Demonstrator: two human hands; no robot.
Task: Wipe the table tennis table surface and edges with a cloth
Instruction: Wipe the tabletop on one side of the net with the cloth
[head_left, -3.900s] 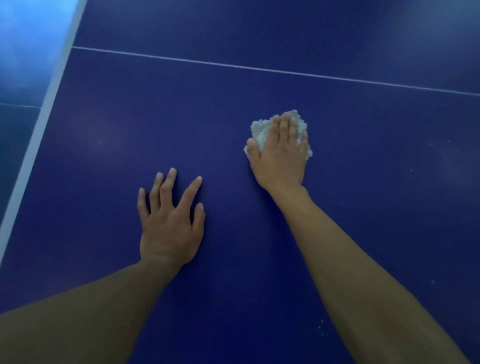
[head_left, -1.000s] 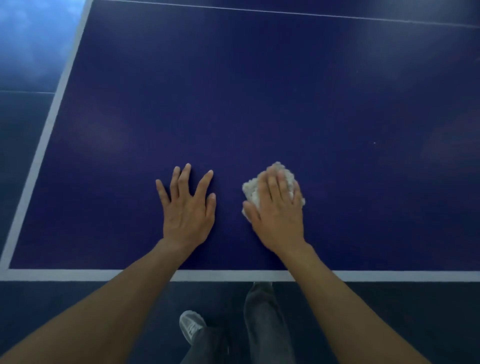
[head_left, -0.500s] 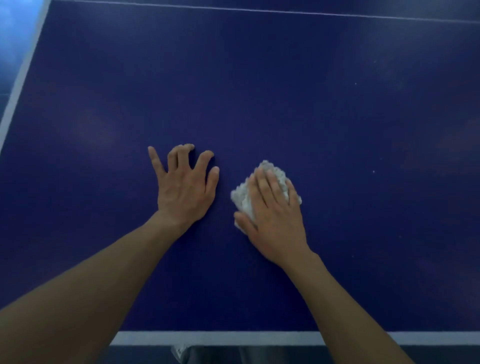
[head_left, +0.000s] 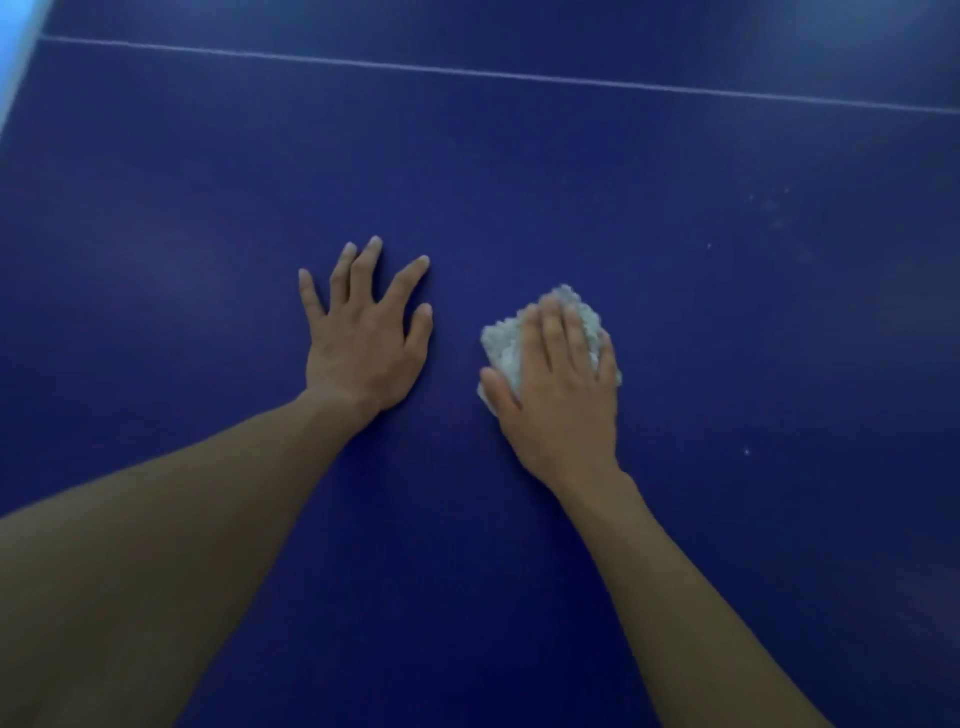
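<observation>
Pressing flat, the right hand (head_left: 563, 400) covers the seemingly folded cloth (head_left: 503, 347).

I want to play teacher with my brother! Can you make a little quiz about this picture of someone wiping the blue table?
1. True or false: the left hand lies spread on the bare table.
2. What does the right hand press on? A) a sponge B) a white cloth C) a bat
3. Fill in: pale specks dot the table to the ___ of the cloth.

Key: 1 true; 2 B; 3 right.
</observation>
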